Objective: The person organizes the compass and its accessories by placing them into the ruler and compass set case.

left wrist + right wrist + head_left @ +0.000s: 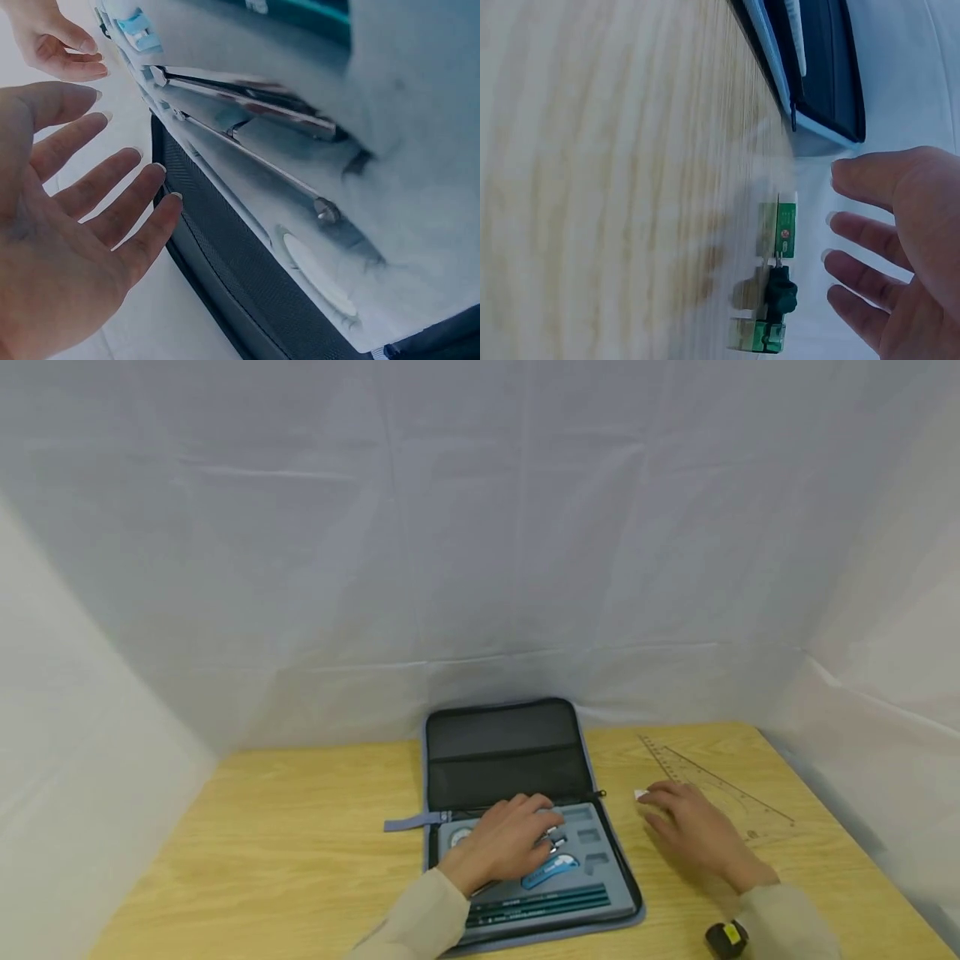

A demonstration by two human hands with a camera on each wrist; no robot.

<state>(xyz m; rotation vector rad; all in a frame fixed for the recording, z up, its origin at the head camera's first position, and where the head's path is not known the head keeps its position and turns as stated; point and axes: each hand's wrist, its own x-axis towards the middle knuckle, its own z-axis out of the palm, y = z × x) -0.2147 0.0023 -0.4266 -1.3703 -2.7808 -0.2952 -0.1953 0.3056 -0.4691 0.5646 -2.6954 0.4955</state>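
My left hand (506, 839) is over the grey tray (622, 902) of an open zip case, its fingers extended in the left wrist view. Below them lie a metal compass (247, 97) and a thinner metal instrument (255, 154) in their slots. A blue item (551, 871) and several dark green pencils (540, 906) sit in the tray. To the right of the case, my right hand (693, 827) hovers with fingers fairly straight, gripping nothing visible. Near it on the table are a green-sleeved eraser (785, 229), a dark green small piece (781, 294) and a clear-green piece (757, 335).
The case's black lid (506, 756) leans back by the white sheet wall (480, 527). A clear set square (720, 777) lies behind my right hand. A small black-and-yellow object (726, 938) is beside the right sleeve. A strap (412, 822) sticks out left.
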